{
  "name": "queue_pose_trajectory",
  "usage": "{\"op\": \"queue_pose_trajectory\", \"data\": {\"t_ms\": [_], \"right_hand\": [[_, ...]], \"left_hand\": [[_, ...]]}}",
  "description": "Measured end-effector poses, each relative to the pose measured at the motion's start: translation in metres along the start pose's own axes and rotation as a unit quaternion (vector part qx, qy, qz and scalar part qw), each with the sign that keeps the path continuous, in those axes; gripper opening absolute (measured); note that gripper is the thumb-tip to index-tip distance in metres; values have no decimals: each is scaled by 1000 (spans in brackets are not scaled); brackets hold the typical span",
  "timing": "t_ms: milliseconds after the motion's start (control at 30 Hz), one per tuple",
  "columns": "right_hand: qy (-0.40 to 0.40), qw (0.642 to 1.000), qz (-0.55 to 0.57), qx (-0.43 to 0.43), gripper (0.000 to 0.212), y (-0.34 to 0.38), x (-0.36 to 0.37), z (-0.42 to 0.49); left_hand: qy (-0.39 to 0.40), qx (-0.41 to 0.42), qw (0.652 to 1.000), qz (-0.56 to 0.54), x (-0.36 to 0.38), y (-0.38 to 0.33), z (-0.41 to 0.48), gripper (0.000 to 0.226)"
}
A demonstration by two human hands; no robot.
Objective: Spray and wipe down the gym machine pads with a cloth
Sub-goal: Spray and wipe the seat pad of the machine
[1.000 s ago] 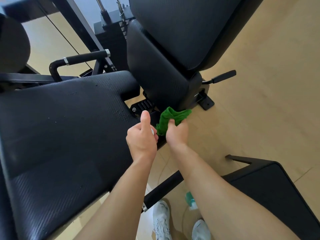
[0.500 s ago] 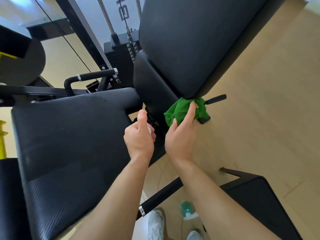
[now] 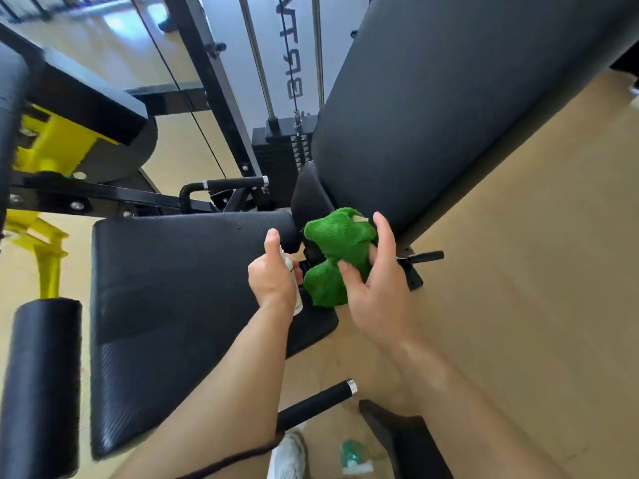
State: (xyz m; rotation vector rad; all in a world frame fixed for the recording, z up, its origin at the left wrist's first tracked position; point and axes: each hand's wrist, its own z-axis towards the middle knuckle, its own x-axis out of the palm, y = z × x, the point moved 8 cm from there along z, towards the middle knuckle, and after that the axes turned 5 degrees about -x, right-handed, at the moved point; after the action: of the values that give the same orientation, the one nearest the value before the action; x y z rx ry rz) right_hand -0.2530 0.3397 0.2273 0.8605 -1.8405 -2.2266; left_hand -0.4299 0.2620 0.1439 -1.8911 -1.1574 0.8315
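Thumb up, the left hand (image 3: 273,274) is curled tight round a small white bottle (image 3: 294,288), of which only a narrow strip shows past the palm; where its nozzle points cannot be told. That hand hangs over the far right corner of the seat pad (image 3: 179,288).

Just beside it, the right hand (image 3: 377,292) holds the green cloth (image 3: 337,250), bunched into a loose wad. The thumb presses on the front of the cloth and the other fingers lie behind it, with the index finger stretched almost straight upward. The cloth sits at the gap between the seat pad and the low end of the back pad (image 3: 449,115), which slopes up to the right. Whether the cloth touches the back pad cannot be told.

A black lever (image 3: 423,256) sticks out to the right, below the back pad. Behind the seat pad are a black handle (image 3: 228,184) and the weight stack (image 3: 276,150) with its guide rods. At far left stand a roller pad (image 3: 41,375) and a yellow frame (image 3: 52,143). On the pale wooden floor (image 3: 518,271), near the bottom edge, are a white shoe (image 3: 287,458) and a blurred green thing (image 3: 352,456)
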Motion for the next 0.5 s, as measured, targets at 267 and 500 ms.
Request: {"op": "queue_pose_trajectory", "data": {"t_ms": [267, 500], "right_hand": [[-22, 994, 96, -43, 36, 67, -16, 109], [-65, 996, 68, -9, 18, 88, 0, 217]], "left_hand": [[53, 19, 998, 5, 29, -76, 61, 64], [162, -31, 984, 61, 66, -107, 138, 62]]}}
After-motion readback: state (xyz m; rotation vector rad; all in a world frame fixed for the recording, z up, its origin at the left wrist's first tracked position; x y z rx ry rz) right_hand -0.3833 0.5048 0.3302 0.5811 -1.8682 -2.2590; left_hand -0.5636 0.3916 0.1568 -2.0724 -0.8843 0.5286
